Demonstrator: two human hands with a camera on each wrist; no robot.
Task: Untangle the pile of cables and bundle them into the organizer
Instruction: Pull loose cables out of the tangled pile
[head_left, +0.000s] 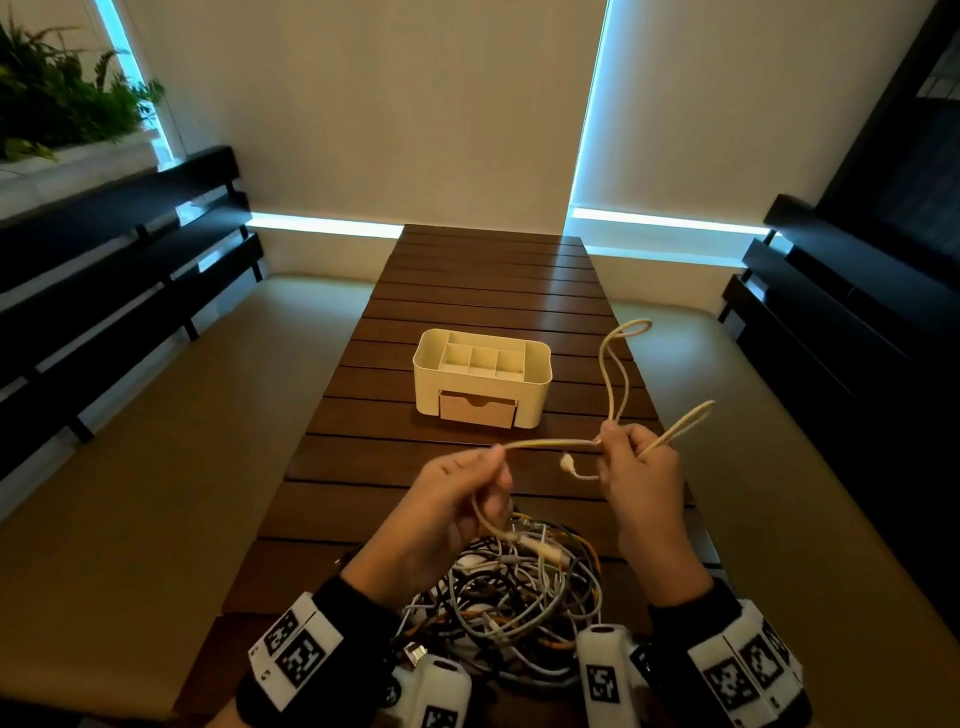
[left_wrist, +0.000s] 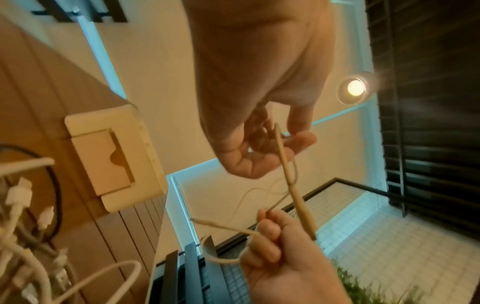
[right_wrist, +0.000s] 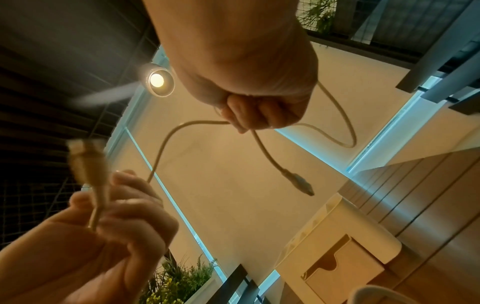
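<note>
A cream cable (head_left: 550, 443) stretches between my two hands above the slatted wooden table (head_left: 467, 291). My left hand (head_left: 498, 457) pinches one part of it, and the slack hangs down toward the tangled pile of cables (head_left: 519, 608) at the near edge. My right hand (head_left: 610, 441) grips several folded loops that stick up and out to the right; a white connector (head_left: 567, 461) dangles beside it. In the right wrist view my right hand (right_wrist: 249, 117) is a fist round the cable. The cream organizer (head_left: 431, 384), with open compartments and a small drawer, stands beyond the hands.
Cushioned benches (head_left: 182, 415) with dark slatted backs run along both sides of the narrow table. A planter with green plants (head_left: 62, 104) stands at the far left. Bare table lies between the organizer and the pile.
</note>
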